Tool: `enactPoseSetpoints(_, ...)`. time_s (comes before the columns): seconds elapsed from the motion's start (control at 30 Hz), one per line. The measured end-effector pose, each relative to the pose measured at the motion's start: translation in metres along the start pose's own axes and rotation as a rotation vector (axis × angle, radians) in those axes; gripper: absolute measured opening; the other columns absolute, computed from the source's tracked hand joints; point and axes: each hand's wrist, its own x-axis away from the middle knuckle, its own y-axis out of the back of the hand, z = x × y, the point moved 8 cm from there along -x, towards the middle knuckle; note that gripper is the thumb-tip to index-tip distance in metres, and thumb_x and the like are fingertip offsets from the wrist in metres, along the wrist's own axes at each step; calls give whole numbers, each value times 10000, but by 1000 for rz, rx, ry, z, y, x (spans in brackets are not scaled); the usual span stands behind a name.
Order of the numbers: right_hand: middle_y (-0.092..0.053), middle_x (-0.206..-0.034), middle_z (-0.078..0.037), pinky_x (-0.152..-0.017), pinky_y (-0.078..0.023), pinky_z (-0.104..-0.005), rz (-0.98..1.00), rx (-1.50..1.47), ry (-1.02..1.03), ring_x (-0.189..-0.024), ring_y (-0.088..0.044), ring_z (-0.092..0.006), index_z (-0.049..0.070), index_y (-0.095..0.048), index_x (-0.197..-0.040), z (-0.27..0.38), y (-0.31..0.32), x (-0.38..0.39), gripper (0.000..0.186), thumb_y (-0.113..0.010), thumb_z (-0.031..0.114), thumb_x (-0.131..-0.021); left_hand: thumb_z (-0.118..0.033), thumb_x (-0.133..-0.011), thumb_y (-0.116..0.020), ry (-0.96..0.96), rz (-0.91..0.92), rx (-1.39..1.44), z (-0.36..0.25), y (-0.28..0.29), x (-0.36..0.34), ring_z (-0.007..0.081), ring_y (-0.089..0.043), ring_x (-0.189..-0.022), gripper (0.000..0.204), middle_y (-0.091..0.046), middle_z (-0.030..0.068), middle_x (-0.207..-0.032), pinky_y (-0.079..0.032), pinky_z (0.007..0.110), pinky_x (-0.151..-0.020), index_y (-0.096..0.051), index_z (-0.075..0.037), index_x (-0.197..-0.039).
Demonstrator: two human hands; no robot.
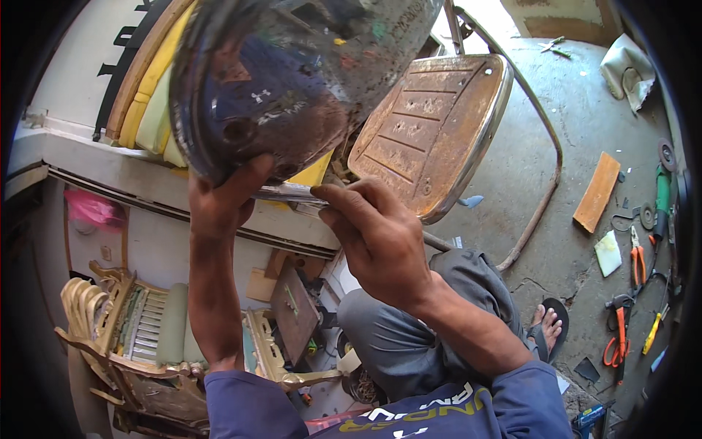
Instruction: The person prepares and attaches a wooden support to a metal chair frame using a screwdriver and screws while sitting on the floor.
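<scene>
A large, glossy dark panel (pixel 285 95) with a rounded rim fills the upper middle. Specks and scratches cover it, and it mirrors a blue shirt. At its lower left, my left hand (pixel 230 186) grips the rim, thumb on the shiny face and fingers mostly hidden behind. My right hand (pixel 380 234) is closed, fingertips and thumb pinching at the panel's lower edge. Whether something small lies in that pinch cannot be made out. Just beyond my right hand stands a rusty metal chair seat (pixel 431 124) with a shiny rim, tilted on a bent tube frame (pixel 552 164).
On the concrete floor at right lie a green angle grinder (pixel 662 194), orange-handled pliers (pixel 638 256), a hammer (pixel 621 311), a yellow screwdriver (pixel 651 333) and a wooden piece (pixel 598 192). A carved gold chair (pixel 139 329) stands lower left. Yellow cushions (pixel 150 88) lean on the ledge.
</scene>
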Motion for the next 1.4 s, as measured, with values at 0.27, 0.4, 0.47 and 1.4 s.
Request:
enactPoseSetpoints(0.27, -695, -876, -149, -652, -544, -373, -272, 78, 190, -757, -699, -297, 0, -685, -1049, 20, -10, -1, 199, -735, 3, -856, -3, -834, -738, -50, 163, 47, -13, -23, -2, 172, -685, -931, 325, -714, 110, -1024, -556, 315, -841, -657, 58, -1143)
enactPoseSetpoints(0.4, -718, -894, -136, -662, -565, -323, -286, 154, 132, -766, -727, -238, -10, -684, -1044, 13, -17, -4, 178, -727, -7, -871, -78, -860, -748, -66, 233, 59, -12, -27, -4, 130, -679, -813, 222, -731, 77, -916, -551, 288, -743, -709, 55, -1033)
enactPoseSetpoints(0.47, -732, -928, -132, -677, -575, -300, -278, 84, 50, -798, -743, -205, -14, -681, -1052, 7, -20, 4, 166, -714, -6, -889, -125, -869, -735, -198, 228, -1, -20, -28, -3, 94, -613, -690, 172, -699, 36, -787, -516, 284, -641, -735, 29, -949)
enactPoseSetpoints(1.4, -539, -1172, -180, -1016, -500, -551, -724, -700, -498, -1146, -567, -337, -32, -444, -1267, -35, 59, -74, 306, -339, 155, -1051, -196, -816, -672, -240, 320, -310, -29, -27, -6, 163, -605, -656, 274, -663, 93, -729, -500, 345, -647, -712, 43, -943)
